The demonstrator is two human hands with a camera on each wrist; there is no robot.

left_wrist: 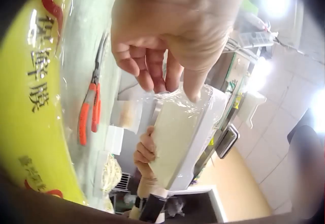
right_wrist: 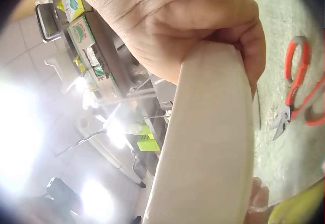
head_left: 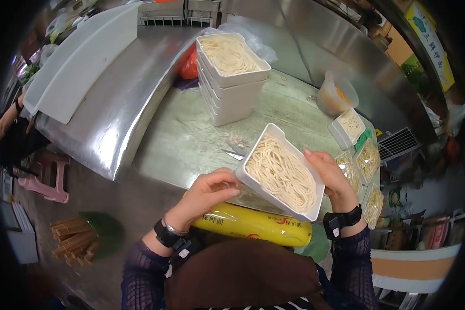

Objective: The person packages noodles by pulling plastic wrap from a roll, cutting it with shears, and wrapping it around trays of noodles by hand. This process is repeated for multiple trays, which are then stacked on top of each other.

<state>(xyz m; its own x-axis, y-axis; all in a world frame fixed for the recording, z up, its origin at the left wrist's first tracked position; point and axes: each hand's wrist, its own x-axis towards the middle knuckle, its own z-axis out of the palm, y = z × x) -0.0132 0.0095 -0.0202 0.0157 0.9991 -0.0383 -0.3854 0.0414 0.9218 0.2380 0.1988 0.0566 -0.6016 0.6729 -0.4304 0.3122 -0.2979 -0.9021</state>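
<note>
A white rectangular tray (right_wrist: 208, 132) full of pale noodles (head_left: 281, 170) is held tilted above the front of the table. My right hand (head_left: 333, 175) grips its right end, thumb at the rim and fingers behind it. At the other end, my left hand (head_left: 209, 191) pinches clear cling film (left_wrist: 177, 96) between thumb and fingers; the film lies crinkled against the tray end. Under both hands lies a thick yellow roll of cling film (head_left: 253, 225). Red-handled scissors (left_wrist: 91, 104) rest on the table, mostly hidden behind the tray in the head view.
A stack of white noodle trays (head_left: 232, 82) stands at the back of the table (head_left: 165, 139). On the right are a small noodle tray (head_left: 346, 129), several wrapped noodle packs (head_left: 368, 160) and a clear tub (head_left: 328, 98). A steel counter (head_left: 113, 98) adjoins on the left.
</note>
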